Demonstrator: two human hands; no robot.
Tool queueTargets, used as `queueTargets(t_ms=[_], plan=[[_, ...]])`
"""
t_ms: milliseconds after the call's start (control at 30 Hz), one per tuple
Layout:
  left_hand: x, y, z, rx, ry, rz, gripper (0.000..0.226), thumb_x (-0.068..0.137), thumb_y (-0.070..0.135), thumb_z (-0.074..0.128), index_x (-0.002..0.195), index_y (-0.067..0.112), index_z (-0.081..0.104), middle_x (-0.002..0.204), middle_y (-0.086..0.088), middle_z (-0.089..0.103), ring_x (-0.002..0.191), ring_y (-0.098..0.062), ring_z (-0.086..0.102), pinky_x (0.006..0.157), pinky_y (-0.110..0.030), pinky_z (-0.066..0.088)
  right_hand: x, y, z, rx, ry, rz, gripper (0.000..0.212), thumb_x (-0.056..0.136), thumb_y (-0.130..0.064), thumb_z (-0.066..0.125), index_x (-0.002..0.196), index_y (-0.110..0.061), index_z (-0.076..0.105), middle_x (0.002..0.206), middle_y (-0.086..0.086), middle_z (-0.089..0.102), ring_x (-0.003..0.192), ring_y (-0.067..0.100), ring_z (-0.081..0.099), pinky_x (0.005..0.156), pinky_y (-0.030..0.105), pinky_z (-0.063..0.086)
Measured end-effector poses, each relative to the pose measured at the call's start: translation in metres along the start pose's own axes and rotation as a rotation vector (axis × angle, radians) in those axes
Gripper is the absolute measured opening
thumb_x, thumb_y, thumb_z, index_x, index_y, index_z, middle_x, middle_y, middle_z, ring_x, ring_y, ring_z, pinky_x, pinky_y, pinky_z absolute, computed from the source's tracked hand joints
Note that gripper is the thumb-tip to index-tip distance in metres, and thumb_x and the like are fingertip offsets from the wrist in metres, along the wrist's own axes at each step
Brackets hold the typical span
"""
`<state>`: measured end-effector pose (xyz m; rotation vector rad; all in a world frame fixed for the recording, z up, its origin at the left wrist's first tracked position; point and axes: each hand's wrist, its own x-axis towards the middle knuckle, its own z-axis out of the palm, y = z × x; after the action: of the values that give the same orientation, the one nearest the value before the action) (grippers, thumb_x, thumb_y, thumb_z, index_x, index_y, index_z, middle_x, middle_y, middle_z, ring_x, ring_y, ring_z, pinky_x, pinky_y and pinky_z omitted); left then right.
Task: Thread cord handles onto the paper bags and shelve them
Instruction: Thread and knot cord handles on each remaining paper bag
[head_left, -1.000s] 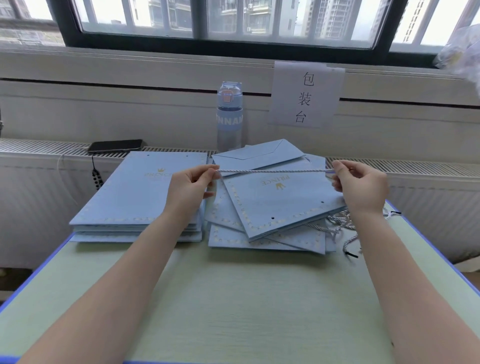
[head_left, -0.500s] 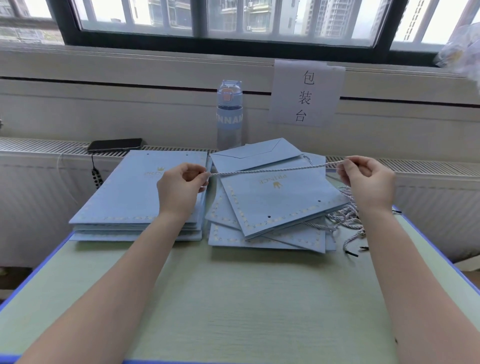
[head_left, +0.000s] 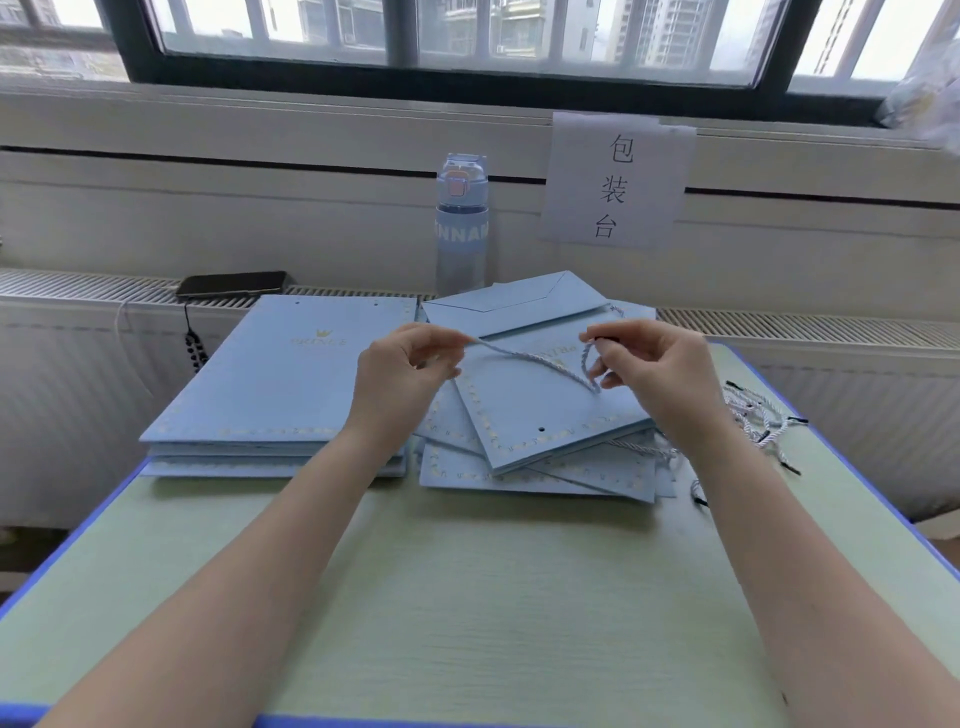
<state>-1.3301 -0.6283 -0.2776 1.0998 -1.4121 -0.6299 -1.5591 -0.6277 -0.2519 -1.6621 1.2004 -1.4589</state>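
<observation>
Twisted white-grey cord handle (head_left: 535, 364), one: each end pinched in curled fingers (head_left: 436, 336) of left hand (head_left: 400, 384) and right hand (head_left: 657, 374), sagging crosswise just above topmost pale-blue flat paper bag (head_left: 524, 410) on green worktop (head_left: 467, 571); bag's punched hole (head_left: 542, 430) lies nearward of cord, closer to right hand.

Pale green bench (head_left: 467, 597) with a blue edge fills the lower view. Translucent blue water bottle (head_left: 461, 228) stands upright at 12 o'clock against the wall, white lettering round its middle. Dark phone (head_left: 231, 284) lies flat at 10 o'clock on the slatted radiator ledge (head_left: 78, 286); white cable (head_left: 120, 322) and dark beaded strap (head_left: 195, 348) hang below it. White paper sign (head_left: 615, 179) with three black characters is stuck on the wall at 1 o'clock, just right of the bottle. Dark-framed window (head_left: 467, 73) runs across the top, tower blocks (head_left: 675, 31) outside. Crumpled plastic bag (head_left: 930, 93) at 2 o'clock, partly cut off.
</observation>
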Motion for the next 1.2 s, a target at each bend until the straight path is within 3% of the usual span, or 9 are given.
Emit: queueTargets(t_ms=[167, 267, 367, 500, 633, 800, 967, 1100, 1200], plan=[[-0.008, -0.002, 0.005, 0.325, -0.278, 0.186, 0.027, 0.08, 0.027, 0.074, 0.106, 0.024, 0.069, 0.106, 0.016, 0.064, 0.101, 0.002, 0.057, 0.082, -0.009, 0.044, -0.006, 0.005, 0.015, -0.178, -0.21, -0.075, 0.027, 0.091, 0.0, 0.054, 0.104, -0.018, 0.07, 0.077, -0.006, 0.064, 0.062, 0.002, 0.057, 0.062, 0.015, 0.048], [-0.014, 0.001, 0.008, 0.473, -0.499, 0.266, 0.056, 0.068, 0.058, 0.066, 0.113, 0.025, 0.068, 0.113, 0.013, 0.061, 0.11, 0.0, 0.049, 0.097, -0.016, 0.037, -0.005, 0.009, 0.018, -0.451, -0.286, -0.212, 0.035, 0.094, -0.001, 0.047, 0.123, -0.014, 0.061, 0.083, -0.008, 0.054, 0.069, -0.003, 0.049, 0.067, 0.008, 0.039], [-0.017, 0.001, 0.011, 0.602, -0.593, 0.255, 0.075, 0.065, 0.067, 0.064, 0.128, 0.027, 0.058, 0.128, 0.013, 0.053, 0.124, -0.004, 0.039, 0.107, -0.025, 0.031, -0.006, 0.009, 0.017, -0.5, -0.285, -0.263, 0.033, 0.093, -0.005, 0.051, 0.121, -0.019, 0.062, 0.08, -0.007, 0.056, 0.065, 0.001, 0.048, 0.064, 0.007, 0.038], [-0.018, -0.005, 0.015, 0.668, -0.589, 0.279, 0.069, 0.072, 0.056, 0.072, 0.133, 0.028, 0.054, 0.133, 0.015, 0.047, 0.127, -0.007, 0.034, 0.109, -0.032, 0.03, -0.004, 0.014, 0.015, -0.53, -0.218, -0.34, 0.015, 0.086, -0.008, 0.065, 0.097, -0.014, 0.073, 0.073, -0.006, 0.063, 0.067, 0.008, 0.053, 0.064, 0.007, 0.039], [-0.017, -0.008, 0.013, 0.608, -0.604, 0.246, 0.069, 0.071, 0.06, 0.07, 0.131, 0.029, 0.056, 0.13, 0.018, 0.047, 0.127, -0.005, 0.034, 0.109, -0.033, 0.03, -0.002, 0.019, 0.015, -0.565, -0.268, -0.381, 0.018, 0.087, -0.005, 0.064, 0.1, -0.012, 0.074, 0.081, -0.002, 0.063, 0.066, 0.002, 0.051, 0.066, 0.005, 0.037], [-0.015, -0.009, 0.01, 0.579, -0.616, 0.234, 0.077, 0.065, 0.074, 0.056, 0.129, 0.03, 0.058, 0.128, 0.021, 0.049, 0.125, 0.0, 0.037, 0.109, -0.033, 0.032, -0.001, 0.02, 0.013, -0.628, -0.39, -0.411, 0.017, 0.083, 0.0, 0.067, 0.094, -0.009, 0.076, 0.084, 0.006, 0.07, 0.068, 0.012, 0.056, 0.067, 0.003, 0.037], [-0.013, -0.01, 0.01, 0.532, -0.587, 0.243, 0.049, 0.081, 0.053, 0.062, 0.124, 0.029, 0.061, 0.124, 0.02, 0.051, 0.121, 0.001, 0.041, 0.107, -0.031, 0.035, -0.002, 0.02, 0.016, -0.612, -0.462, -0.386, 0.024, 0.083, 0.007, 0.063, 0.095, -0.009, 0.076, 0.085, -0.001, 0.061, 0.076, 0.012, 0.056, 0.071, 0.003, 0.036], [-0.015, -0.008, 0.008, 0.616, -0.613, 0.236, 0.067, 0.076, 0.06, 0.067, 0.134, 0.027, 0.053, 0.133, 0.018, 0.045, 0.125, 0.001, 0.035, 0.108, -0.029, 0.031, -0.003, 0.016, 0.017, -0.626, -0.43, -0.396, 0.022, 0.079, 0.005, 0.069, 0.091, -0.011, 0.076, 0.077, -0.004, 0.065, 0.07, -0.002, 0.051, 0.071, 0.001, 0.036], [-0.017, -0.006, 0.009, 0.632, -0.609, 0.224, 0.073, 0.074, 0.061, 0.067, 0.136, 0.025, 0.052, 0.135, 0.017, 0.044, 0.127, 0.0, 0.033, 0.109, -0.028, 0.03, -0.002, 0.015, 0.016, -0.651, -0.433, -0.425, 0.018, 0.078, 0.006, 0.069, 0.083, -0.009, 0.076, 0.08, 0.001, 0.07, 0.074, 0.011, 0.054, 0.072, 0.005, 0.036]])
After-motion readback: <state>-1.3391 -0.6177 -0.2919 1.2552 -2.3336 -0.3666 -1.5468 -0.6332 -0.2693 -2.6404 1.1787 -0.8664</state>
